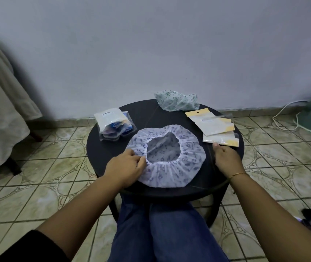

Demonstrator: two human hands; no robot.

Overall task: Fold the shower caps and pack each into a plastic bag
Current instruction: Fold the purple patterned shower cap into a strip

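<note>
Shower cap [167,156] at bench [224,178] centre: light, limp, slippery; left hand [126,165] grip pinches elastic rim; right hand [226,159] grip cannot be told.

You are working in dim, cool, even light with no clear source and no hard shadows; only a soft dark patch lies on the floor under the worktop [101,148]. Its dark top shows no glare. Left of the worktop, the hanging cloth [1,114] is smeared with blur. The wide lens bends the floor tiles [43,186] towards the edges.
</note>
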